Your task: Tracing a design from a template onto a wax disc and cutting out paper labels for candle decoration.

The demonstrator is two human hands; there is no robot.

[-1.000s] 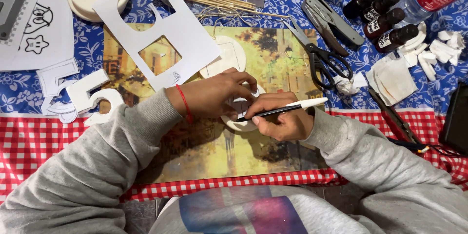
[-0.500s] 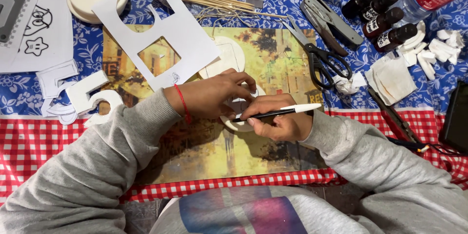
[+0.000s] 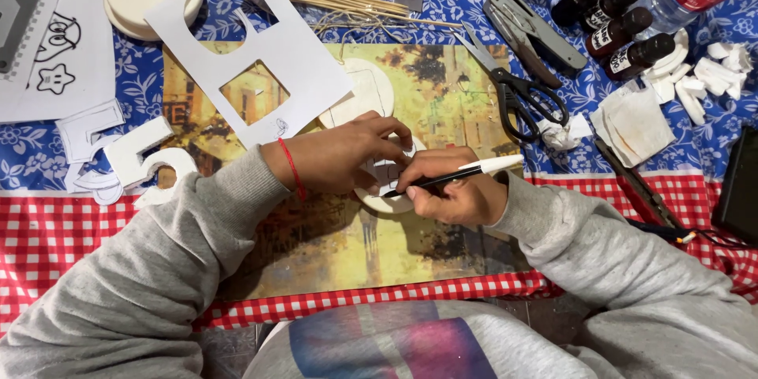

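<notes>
The round white disc point(image 3: 384, 199) lies on the printed picture mat point(image 3: 442, 95), near the middle of the table, mostly covered by both hands. The left hand point(image 3: 347, 156) presses flat on it, fingers spread and curled over its upper edge, a red string around the wrist. The right hand point(image 3: 450, 189) is closed around a black-and-white pen point(image 3: 458, 175), pinched between thumb and fingers, its dark tip touching the disc just beside the left fingertips. Compared with a second ago, the pen lies a little flatter and its white end points more to the right; the left hand has barely shifted and the disc has stayed in place. A second pale disc point(image 3: 367, 91) sits just above the left hand, partly under a white cut-out sheet point(image 3: 268, 55). Black scissors point(image 3: 517, 95) lie to the right on the mat's edge, with small dark bottles point(image 3: 620, 28) beyond them. Wooden skewers point(image 3: 347, 1) rest at the top, and white cut-out numerals point(image 3: 134, 159) lie at the left.
</notes>
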